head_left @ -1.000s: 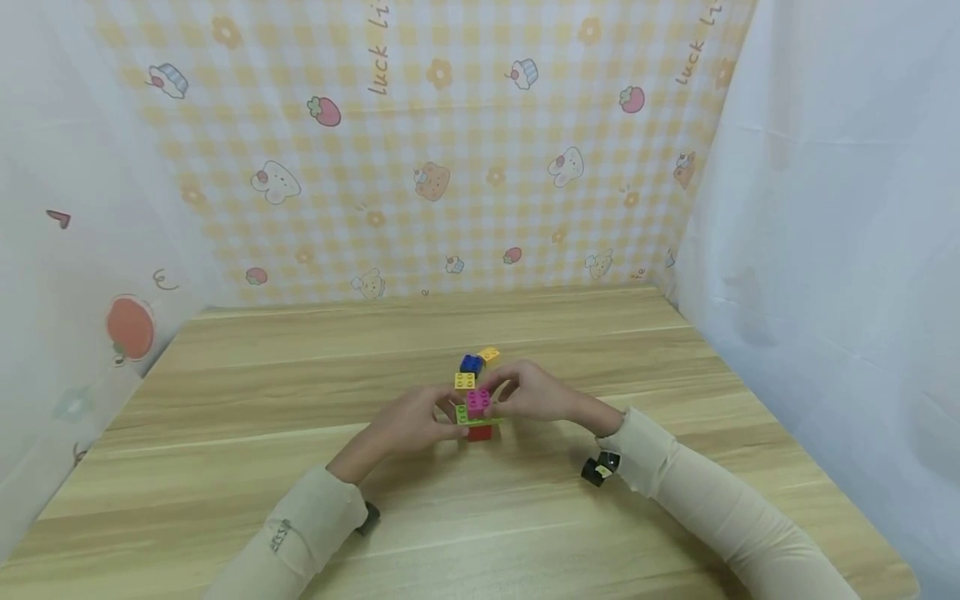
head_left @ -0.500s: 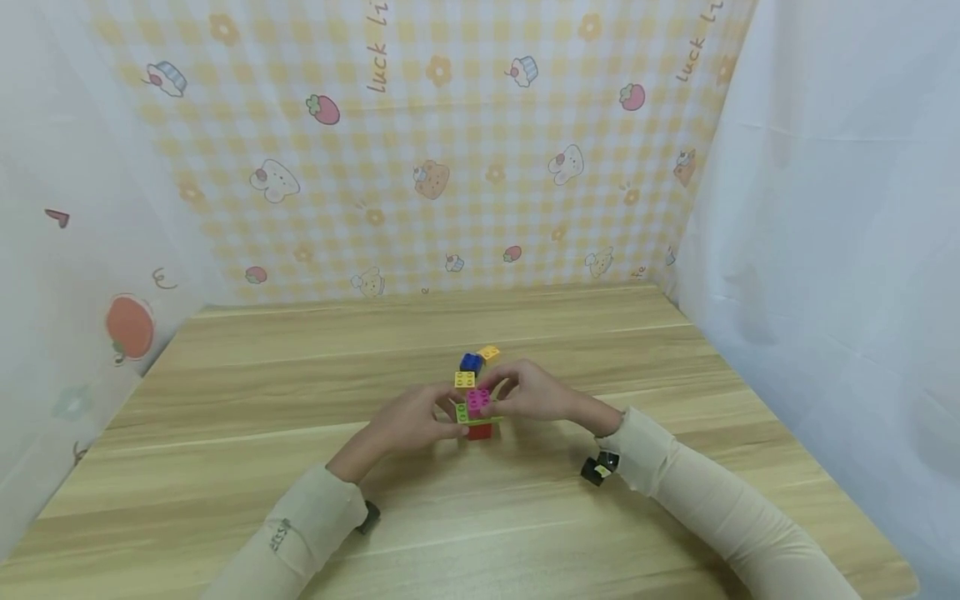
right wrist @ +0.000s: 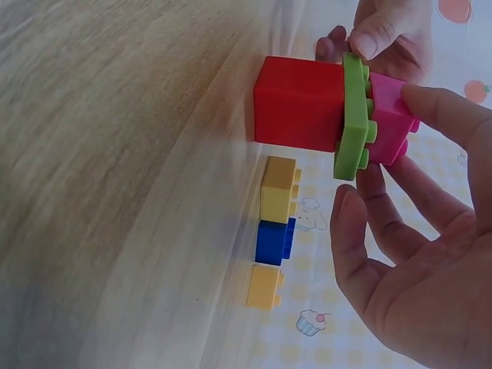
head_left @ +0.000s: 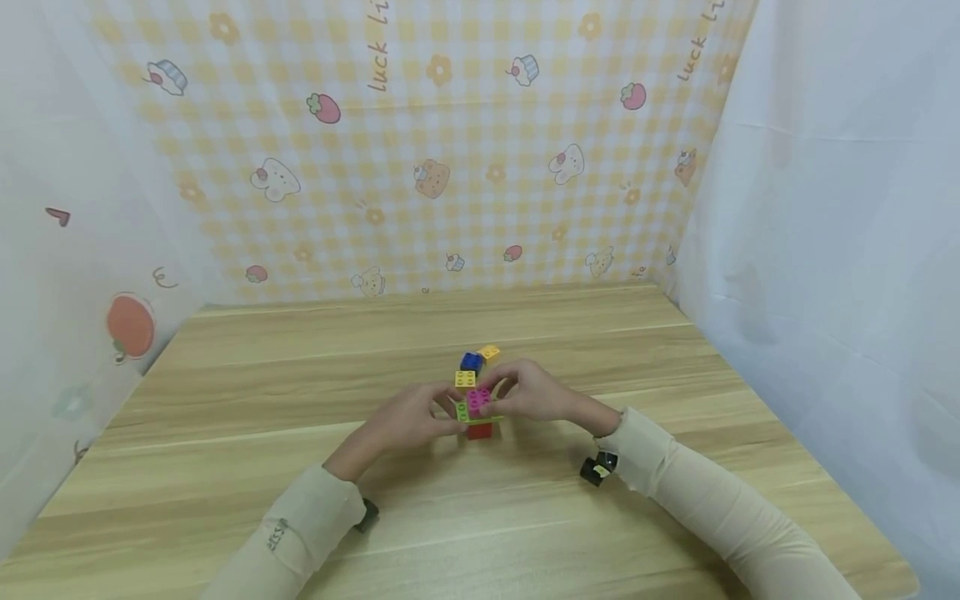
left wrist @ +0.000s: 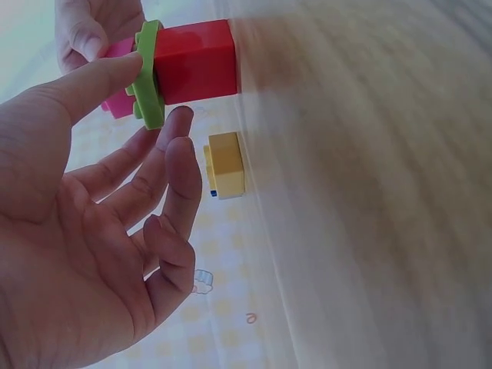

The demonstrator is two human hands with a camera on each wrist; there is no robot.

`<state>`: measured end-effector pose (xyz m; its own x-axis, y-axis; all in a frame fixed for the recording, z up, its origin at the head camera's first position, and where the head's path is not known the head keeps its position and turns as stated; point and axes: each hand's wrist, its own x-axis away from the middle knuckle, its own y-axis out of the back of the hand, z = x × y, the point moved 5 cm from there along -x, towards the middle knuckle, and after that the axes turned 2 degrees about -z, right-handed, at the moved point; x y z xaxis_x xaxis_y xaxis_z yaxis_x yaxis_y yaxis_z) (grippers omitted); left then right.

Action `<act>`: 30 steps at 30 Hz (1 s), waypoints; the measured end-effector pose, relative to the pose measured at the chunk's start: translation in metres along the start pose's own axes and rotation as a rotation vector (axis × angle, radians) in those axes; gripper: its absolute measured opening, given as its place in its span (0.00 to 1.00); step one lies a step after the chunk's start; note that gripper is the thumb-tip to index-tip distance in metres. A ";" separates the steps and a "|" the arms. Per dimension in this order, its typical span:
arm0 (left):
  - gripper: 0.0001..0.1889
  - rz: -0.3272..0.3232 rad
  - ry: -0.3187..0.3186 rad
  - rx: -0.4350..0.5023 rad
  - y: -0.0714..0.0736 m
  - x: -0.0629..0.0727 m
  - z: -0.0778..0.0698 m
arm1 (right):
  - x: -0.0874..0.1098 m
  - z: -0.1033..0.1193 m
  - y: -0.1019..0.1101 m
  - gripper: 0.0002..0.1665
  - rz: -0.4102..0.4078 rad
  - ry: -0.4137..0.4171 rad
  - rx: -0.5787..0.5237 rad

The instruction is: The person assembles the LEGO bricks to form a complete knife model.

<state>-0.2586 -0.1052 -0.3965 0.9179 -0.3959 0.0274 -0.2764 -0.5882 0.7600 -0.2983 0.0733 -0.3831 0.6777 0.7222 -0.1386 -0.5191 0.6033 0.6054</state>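
Right hand (head_left: 531, 392) pinches the pink brick (head_left: 477, 400), dead at 9 o'clock; left hand's (head_left: 408, 419) fingers grip the green plate (right wrist: 352, 119) (long axis 9-to-3)!

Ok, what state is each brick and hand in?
red brick, upright, beneath green brick
green brick, flat, atop red brick
pink brick, studs up, atop green brick
yellow brick, standing, unheld
blue brick, standing, unheld
orange brick, standing, unheld
left hand, pinching green brick
right hand, pinching pink brick

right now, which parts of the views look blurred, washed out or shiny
Head view: a faint sheen on the near part of the wood-grain tabletop; left wrist view: upper left corner washed out, tabletop blurred, red brick crisper; right wrist view: tabletop blurred too.
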 end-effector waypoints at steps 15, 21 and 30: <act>0.22 0.012 0.006 0.017 0.002 0.001 0.000 | -0.001 0.001 0.002 0.15 -0.020 -0.041 0.030; 0.23 0.017 -0.002 0.016 0.002 0.001 0.000 | 0.000 0.002 0.003 0.16 -0.023 -0.073 0.038; 0.24 0.019 -0.006 0.006 0.002 0.002 0.001 | -0.001 0.000 0.003 0.16 -0.004 -0.077 0.028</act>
<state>-0.2574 -0.1078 -0.3957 0.9105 -0.4117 0.0378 -0.2957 -0.5846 0.7556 -0.3008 0.0745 -0.3812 0.7182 0.6910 -0.0813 -0.5021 0.5957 0.6269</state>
